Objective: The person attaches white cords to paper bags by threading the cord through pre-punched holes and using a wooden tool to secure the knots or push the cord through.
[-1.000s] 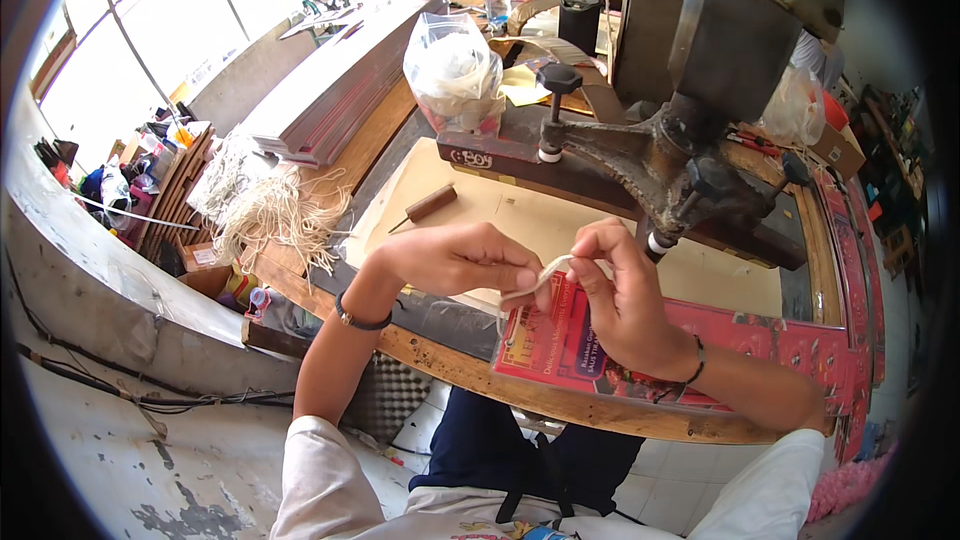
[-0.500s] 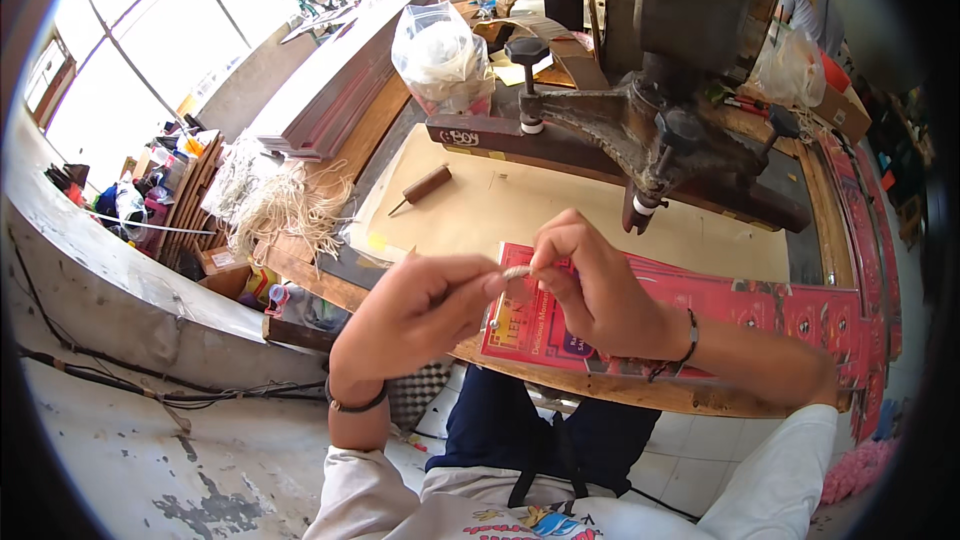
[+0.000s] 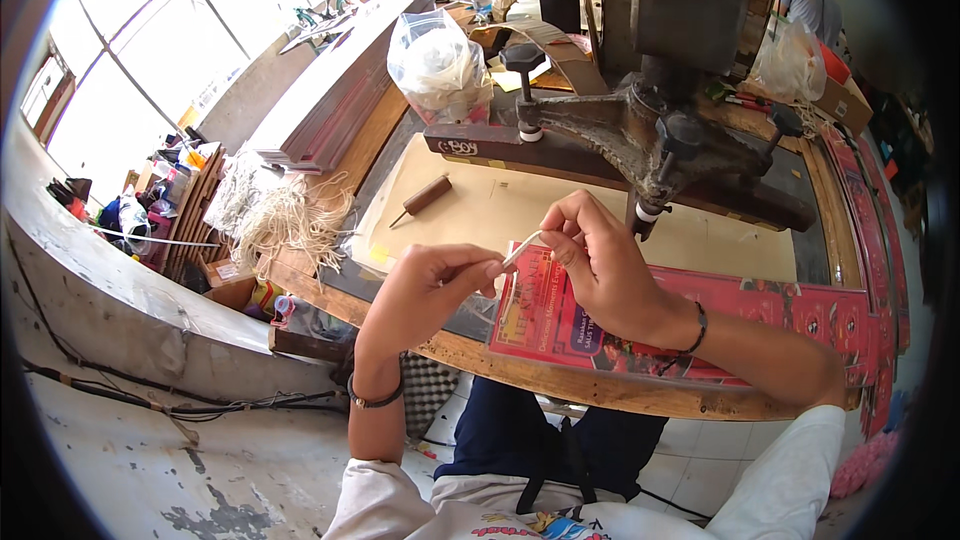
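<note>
In the head view, pinching a pale cord (image 3: 522, 248) between thumb and fingertips of the left hand (image 3: 425, 290), and likewise, just beside, with the right hand (image 3: 610, 280). Held bowed in the short gap between, above red printed sheets (image 3: 700, 310) at the near edge of the counter (image 3: 650, 395). Likely very light, soft and bendable, hardly fragile, not very slippery; probably best gripped near the bend, from both sides, with fingertips only.

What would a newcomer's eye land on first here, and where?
Probably the dark metal machine, looming over the far side of the table. Nearer, the left hand and right hand pinch a pale cord by red printed sheets. A tangle of cream strings lies farther left.
</note>
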`<state>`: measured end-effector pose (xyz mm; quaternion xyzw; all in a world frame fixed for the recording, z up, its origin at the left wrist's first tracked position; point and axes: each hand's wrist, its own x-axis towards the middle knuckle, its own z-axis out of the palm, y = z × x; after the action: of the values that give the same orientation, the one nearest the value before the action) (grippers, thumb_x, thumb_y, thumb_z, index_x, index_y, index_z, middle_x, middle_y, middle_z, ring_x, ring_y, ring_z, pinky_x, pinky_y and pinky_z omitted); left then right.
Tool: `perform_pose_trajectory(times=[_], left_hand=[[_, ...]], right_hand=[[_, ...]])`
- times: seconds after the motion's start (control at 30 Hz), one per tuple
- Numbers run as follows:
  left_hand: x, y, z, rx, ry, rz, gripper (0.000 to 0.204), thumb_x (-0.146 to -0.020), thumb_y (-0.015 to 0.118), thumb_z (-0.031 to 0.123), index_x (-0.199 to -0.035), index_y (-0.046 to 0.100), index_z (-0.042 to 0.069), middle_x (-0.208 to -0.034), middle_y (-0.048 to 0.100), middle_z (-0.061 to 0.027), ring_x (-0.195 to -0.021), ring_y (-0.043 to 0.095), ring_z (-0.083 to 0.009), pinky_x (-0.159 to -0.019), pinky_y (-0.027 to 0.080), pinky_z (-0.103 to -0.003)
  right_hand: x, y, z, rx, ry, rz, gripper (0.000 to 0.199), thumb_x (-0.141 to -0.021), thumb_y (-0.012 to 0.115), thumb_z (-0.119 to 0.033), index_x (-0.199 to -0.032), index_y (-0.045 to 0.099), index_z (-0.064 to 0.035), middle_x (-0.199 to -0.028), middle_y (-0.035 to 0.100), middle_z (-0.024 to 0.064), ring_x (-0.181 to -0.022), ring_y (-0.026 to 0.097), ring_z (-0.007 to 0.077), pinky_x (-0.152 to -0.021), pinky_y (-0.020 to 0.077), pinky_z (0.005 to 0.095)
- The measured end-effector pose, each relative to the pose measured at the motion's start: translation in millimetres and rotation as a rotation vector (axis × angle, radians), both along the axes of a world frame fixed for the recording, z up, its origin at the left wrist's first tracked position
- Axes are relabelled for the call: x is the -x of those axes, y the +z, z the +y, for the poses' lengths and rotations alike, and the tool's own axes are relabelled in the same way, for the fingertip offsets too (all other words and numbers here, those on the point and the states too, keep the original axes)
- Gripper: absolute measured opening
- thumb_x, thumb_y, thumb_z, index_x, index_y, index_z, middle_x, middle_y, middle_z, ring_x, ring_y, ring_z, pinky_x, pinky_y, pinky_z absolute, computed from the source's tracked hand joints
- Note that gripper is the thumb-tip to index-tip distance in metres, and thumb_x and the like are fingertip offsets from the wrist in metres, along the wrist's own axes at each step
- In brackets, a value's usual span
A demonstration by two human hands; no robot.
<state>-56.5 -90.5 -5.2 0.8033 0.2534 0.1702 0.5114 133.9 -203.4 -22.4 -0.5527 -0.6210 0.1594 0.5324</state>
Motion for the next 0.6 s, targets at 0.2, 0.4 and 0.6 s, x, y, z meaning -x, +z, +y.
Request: perform_pose_trajectory(times=[0.2, 0.4, 0.6], left_hand=[[-3.8, -13.4, -9.8, -0.107, -0.046, -0.194, 0.013, -0.09, 0.068, 0.005, -0.097, 0.07, -0.006, -0.082, 0.067, -0.0055, -0.079, 0.062, -0.0098, -0.073, 0.05, -0.026], [-21.4, -32.0, -21.4, 0.094, 0.138, -0.437, 0.014, -0.084, 0.074, 0.003, -0.097, 0.071, 0.0, -0.082, 0.068, -0.0045, -0.077, 0.062, -0.0096, -0.072, 0.05, -0.026], [-29.0, -34.6, -19.0, -0.179, 0.216, -0.393, 0.017, -0.085, 0.075, 0.003, -0.1, 0.068, -0.001, -0.081, 0.067, -0.0026, -0.075, 0.059, -0.0069, -0.071, 0.049, -0.024]], right_hand=[[0.0, -1.7, 2.4, 0.099, 0.017, 0.059, 0.015, -0.096, 0.061, -0.009, -0.102, 0.055, 0.003, -0.092, 0.06, 0.0139, -0.073, 0.059, 0.0214, -0.069, 0.0489, 0.0349], [-0.4, 3.1, 1.5, 0.074, 0.068, -0.047, 0.014, -0.094, 0.063, -0.01, -0.1, 0.06, 0.0023, -0.093, 0.061, 0.0144, -0.08, 0.063, 0.0243, -0.072, 0.0499, 0.0355], [-2.3, 3.0, 2.7, 0.121, 0.076, -0.037, 0.013, -0.093, 0.063, -0.008, -0.101, 0.06, 0.0021, -0.094, 0.062, 0.0156, -0.084, 0.065, 0.0276, -0.073, 0.05, 0.0366]])
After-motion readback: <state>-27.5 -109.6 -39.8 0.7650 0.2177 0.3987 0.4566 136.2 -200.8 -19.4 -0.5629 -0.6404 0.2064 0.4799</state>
